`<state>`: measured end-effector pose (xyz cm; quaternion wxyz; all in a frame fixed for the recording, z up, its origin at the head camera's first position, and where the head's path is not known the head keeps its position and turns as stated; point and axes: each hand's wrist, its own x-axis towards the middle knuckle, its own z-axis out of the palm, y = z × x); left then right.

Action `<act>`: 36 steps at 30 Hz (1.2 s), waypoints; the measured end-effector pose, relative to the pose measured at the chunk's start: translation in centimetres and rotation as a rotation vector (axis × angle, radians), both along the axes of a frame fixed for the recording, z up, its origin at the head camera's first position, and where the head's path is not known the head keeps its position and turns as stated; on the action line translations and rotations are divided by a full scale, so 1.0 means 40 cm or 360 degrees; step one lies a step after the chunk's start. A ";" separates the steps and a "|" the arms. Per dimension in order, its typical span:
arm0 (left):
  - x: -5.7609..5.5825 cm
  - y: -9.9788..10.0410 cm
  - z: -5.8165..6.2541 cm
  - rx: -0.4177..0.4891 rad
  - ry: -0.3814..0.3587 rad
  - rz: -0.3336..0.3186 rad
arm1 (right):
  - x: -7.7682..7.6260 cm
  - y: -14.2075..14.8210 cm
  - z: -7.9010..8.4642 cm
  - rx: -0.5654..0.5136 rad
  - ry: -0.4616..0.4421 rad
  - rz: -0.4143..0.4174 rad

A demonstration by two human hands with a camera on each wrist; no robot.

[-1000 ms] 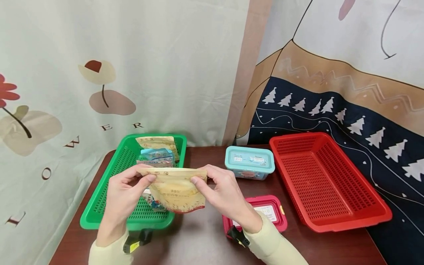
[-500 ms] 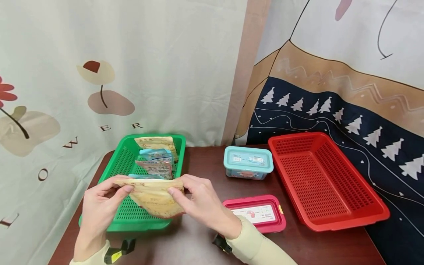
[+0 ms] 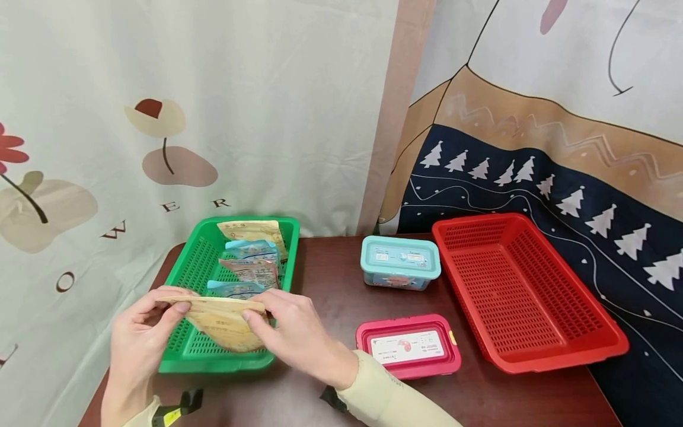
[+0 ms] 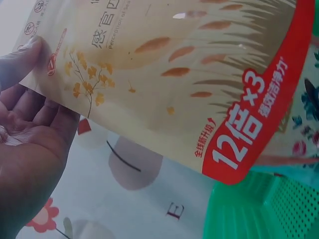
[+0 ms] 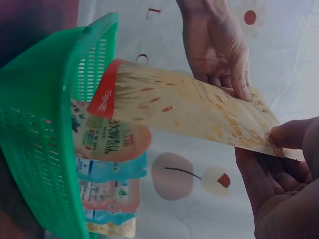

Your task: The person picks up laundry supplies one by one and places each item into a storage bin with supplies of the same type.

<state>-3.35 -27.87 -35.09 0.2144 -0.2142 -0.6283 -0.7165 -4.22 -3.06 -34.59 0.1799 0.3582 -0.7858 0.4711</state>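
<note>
We've got the tan pouch (image 3: 221, 329) up at the near end of the green basket (image 3: 213, 363), top edge up, red-edged bottom down & tilted; can't tell if that bottom touches anything. Both hands are on it, set apart w/ the top edge stretched btwn them: L hand (image 3: 133, 341) pinches one top corner, R hand (image 3: 296, 335) the other, thumbs on our side, fingers behind.

Handling: looks like thin, bendy film, flat-ish from the side view, so prob. light, tho we can't see how full it is. If there's liquid in, we'd expect wt to sag low & the bottom to swing. Surface has a slight sheen, so maybe a bit slippery; a firm pinch is better than a light one. Prob. not fragile, but a hard squeeze mid-pouch could crease it or shift the contents.

Best hold, we'd say: the flat strip along the top, one corner per hand, as now; that keeps the face straight. One-handed, it'd likely fold.

Watch the neighbours: blue pouch (image 3: 235, 289) just beyond, pink pouch (image 3: 253, 273) past that. They look just as floppy, so a careless bump could prob. tip 'em.
</note>
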 end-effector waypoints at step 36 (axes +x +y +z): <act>-0.006 -0.064 -0.131 -0.1111 -0.0353 0.0693 | -0.019 -0.073 -0.151 0.0519 0.0286 -0.0337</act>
